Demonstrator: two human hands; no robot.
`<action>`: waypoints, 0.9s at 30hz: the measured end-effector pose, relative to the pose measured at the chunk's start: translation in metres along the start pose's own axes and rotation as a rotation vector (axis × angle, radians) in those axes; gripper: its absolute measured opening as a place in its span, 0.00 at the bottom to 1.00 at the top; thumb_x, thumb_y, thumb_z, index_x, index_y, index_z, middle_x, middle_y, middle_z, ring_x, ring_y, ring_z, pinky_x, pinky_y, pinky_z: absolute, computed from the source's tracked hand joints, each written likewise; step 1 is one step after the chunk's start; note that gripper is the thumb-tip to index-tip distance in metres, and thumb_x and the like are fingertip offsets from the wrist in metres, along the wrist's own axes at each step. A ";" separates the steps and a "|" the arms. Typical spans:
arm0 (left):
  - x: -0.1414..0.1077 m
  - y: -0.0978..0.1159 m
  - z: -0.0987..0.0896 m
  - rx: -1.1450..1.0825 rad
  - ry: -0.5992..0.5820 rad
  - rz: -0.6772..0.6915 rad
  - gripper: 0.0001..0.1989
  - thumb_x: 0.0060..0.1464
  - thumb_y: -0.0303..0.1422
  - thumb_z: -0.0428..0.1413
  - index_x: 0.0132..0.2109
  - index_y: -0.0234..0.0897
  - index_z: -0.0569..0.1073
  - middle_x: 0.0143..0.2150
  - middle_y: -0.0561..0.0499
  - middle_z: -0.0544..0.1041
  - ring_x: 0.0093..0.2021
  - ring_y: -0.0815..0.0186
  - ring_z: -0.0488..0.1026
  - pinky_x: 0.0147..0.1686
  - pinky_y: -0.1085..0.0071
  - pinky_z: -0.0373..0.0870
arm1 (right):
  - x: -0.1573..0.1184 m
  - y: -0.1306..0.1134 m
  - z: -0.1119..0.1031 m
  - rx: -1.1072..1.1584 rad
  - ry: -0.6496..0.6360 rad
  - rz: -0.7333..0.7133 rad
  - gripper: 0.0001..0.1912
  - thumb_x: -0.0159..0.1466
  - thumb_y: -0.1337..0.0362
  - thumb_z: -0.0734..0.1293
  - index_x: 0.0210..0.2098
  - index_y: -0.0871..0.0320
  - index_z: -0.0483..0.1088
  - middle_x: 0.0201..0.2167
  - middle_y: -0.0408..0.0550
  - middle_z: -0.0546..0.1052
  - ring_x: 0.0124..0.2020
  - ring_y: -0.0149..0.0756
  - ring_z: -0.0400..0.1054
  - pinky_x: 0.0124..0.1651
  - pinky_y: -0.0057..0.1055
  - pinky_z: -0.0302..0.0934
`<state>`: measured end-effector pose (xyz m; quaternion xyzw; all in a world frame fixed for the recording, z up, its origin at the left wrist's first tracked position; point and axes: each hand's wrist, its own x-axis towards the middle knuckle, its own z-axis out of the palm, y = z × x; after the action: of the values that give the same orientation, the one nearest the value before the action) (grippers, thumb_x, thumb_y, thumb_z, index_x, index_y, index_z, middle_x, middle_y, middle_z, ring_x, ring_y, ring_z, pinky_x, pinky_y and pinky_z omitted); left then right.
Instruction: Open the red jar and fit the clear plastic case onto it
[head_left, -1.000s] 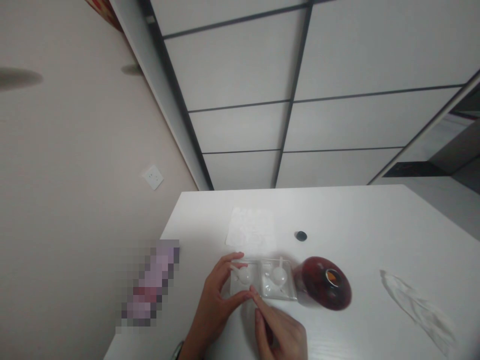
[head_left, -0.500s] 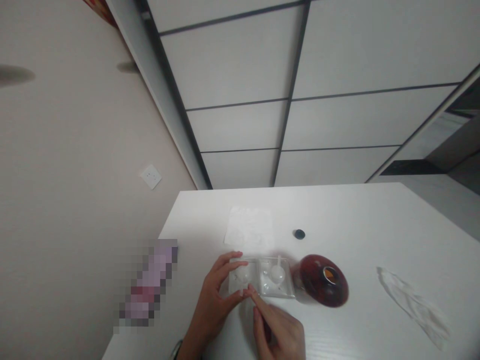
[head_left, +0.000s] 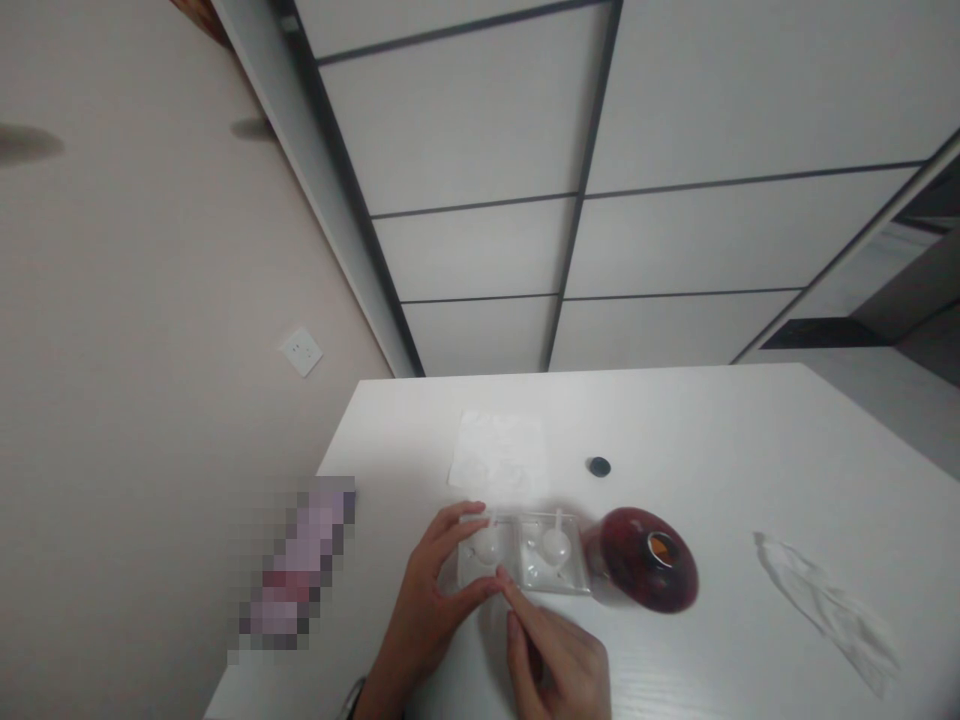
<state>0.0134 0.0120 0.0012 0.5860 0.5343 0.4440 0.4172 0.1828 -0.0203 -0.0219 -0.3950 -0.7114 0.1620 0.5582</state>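
Note:
A clear plastic tray with two compartments lies on the white table. Each compartment holds a pale round ball with a thin stem: one ball on the left, another on the right. My left hand grips the left compartment, fingers along its far edge and thumb at its near edge. My right hand sits at the tray's near edge, its forefinger tip close to my left thumb. Whether it pinches anything is hidden.
A dark red glass jar with an orange-lit mouth stands against the tray's right end. Beyond it lie a small black cap and a translucent sheet. A crumpled clear film lies at right. A blurred object sits off the left edge.
The whole picture has shifted slightly with my head. My hands stay at the tray, with no clear change in their grip.

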 end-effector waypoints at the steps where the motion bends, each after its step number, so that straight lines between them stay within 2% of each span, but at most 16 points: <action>1: 0.000 0.000 0.000 -0.005 0.004 0.006 0.25 0.53 0.51 0.70 0.52 0.44 0.80 0.62 0.40 0.77 0.65 0.46 0.73 0.66 0.49 0.68 | 0.000 0.000 0.000 -0.003 -0.002 -0.001 0.23 0.73 0.74 0.60 0.64 0.60 0.73 0.38 0.53 0.87 0.23 0.33 0.80 0.28 0.24 0.76; 5: -0.001 0.003 0.003 -0.050 0.060 -0.050 0.22 0.50 0.49 0.73 0.43 0.42 0.75 0.60 0.42 0.79 0.62 0.48 0.75 0.60 0.53 0.74 | 0.000 0.000 -0.001 -0.015 -0.003 0.002 0.23 0.73 0.73 0.61 0.64 0.60 0.73 0.37 0.54 0.87 0.24 0.34 0.81 0.28 0.24 0.76; 7: -0.001 0.006 0.002 -0.048 0.060 -0.053 0.22 0.50 0.48 0.73 0.46 0.43 0.76 0.59 0.43 0.79 0.62 0.48 0.76 0.61 0.52 0.74 | 0.000 0.000 0.000 -0.018 0.004 0.008 0.23 0.73 0.72 0.60 0.65 0.60 0.73 0.36 0.54 0.87 0.24 0.34 0.81 0.27 0.24 0.75; 10: 0.000 0.009 0.000 0.027 0.014 -0.015 0.25 0.53 0.50 0.70 0.54 0.46 0.80 0.61 0.42 0.78 0.63 0.46 0.74 0.64 0.49 0.71 | 0.000 -0.001 0.000 -0.017 0.020 0.018 0.22 0.74 0.70 0.60 0.65 0.59 0.74 0.34 0.53 0.87 0.24 0.35 0.81 0.28 0.25 0.76; 13: 0.001 0.006 -0.001 0.060 -0.003 0.017 0.22 0.54 0.51 0.70 0.52 0.46 0.82 0.61 0.42 0.78 0.63 0.46 0.74 0.66 0.47 0.68 | 0.001 -0.002 0.000 -0.016 0.021 0.025 0.22 0.75 0.70 0.60 0.65 0.59 0.73 0.34 0.53 0.87 0.24 0.35 0.81 0.27 0.24 0.75; 18: -0.001 0.000 0.003 -0.067 0.044 0.004 0.22 0.53 0.49 0.71 0.47 0.43 0.76 0.60 0.42 0.78 0.63 0.48 0.74 0.63 0.52 0.73 | 0.000 -0.001 -0.001 -0.003 -0.004 0.022 0.23 0.74 0.72 0.60 0.66 0.59 0.72 0.31 0.51 0.86 0.21 0.32 0.78 0.27 0.24 0.74; 21: -0.001 0.000 0.002 -0.072 0.035 0.000 0.25 0.53 0.49 0.71 0.52 0.44 0.76 0.60 0.43 0.78 0.64 0.49 0.74 0.64 0.52 0.71 | -0.002 0.000 -0.001 -0.004 -0.013 0.033 0.22 0.74 0.72 0.60 0.64 0.60 0.73 0.27 0.48 0.84 0.19 0.32 0.75 0.27 0.24 0.74; 24: 0.000 0.003 0.000 0.016 -0.012 0.038 0.26 0.56 0.50 0.69 0.58 0.47 0.79 0.62 0.43 0.77 0.66 0.47 0.72 0.67 0.50 0.68 | -0.002 0.000 0.000 -0.001 -0.015 0.036 0.22 0.73 0.72 0.60 0.64 0.60 0.74 0.22 0.44 0.80 0.18 0.32 0.74 0.26 0.25 0.72; 27: 0.000 0.004 -0.001 0.052 -0.018 0.052 0.22 0.57 0.50 0.68 0.54 0.47 0.81 0.62 0.42 0.77 0.65 0.47 0.73 0.67 0.49 0.67 | -0.001 -0.001 0.000 0.004 -0.023 0.027 0.24 0.73 0.73 0.60 0.65 0.59 0.72 0.19 0.40 0.75 0.17 0.32 0.71 0.25 0.25 0.71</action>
<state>0.0139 0.0122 0.0055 0.6142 0.5268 0.4353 0.3947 0.1828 -0.0216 -0.0220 -0.4015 -0.7121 0.1754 0.5485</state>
